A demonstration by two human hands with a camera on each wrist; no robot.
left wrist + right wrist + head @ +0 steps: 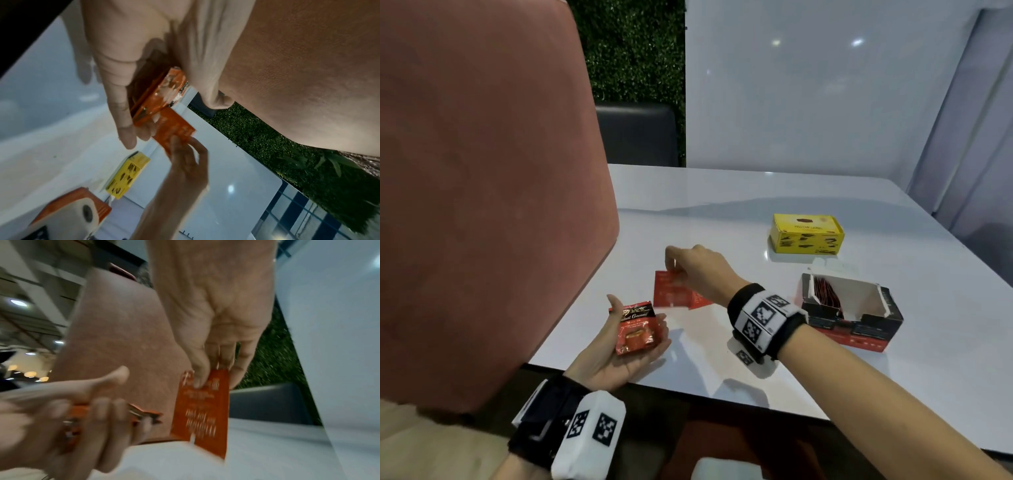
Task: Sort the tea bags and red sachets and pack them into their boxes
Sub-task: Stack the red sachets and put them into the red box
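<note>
- The left hand (pixel 626 346) lies palm up at the near table edge, fingers loosely cupped under a small stack of glossy red foil sachets (pixel 636 327). In my judgement it serves as a collecting tray, so several sachets can go to the box in one trip.
- The right hand (pixel 697 267) reaches across just beyond the left, wrist raised and fingers pointing down. Its thumb and fingertips (pixel 198 378) pinch the top edge of one flat red sachet (pixel 202 412), which hangs nearly upright with its lower edge close to the white table (pixel 756 363).
- A grip on the thin top seam probably suits the next step, laying the sachet onto the stack in the left palm.
- More flat red sachets (pixel 700 298) lie on the table under the right wrist, not yet gathered.
- To the right of the right forearm stands the open dark-and-red cardboard box (pixel 852 322), with red sachets stacked on edge at its left end and room beside them.
- Further beyond it sits the closed yellow cardboard tea box (pixel 807 233); a few pale paper pieces lie between the boxes, too faint to identify.
</note>
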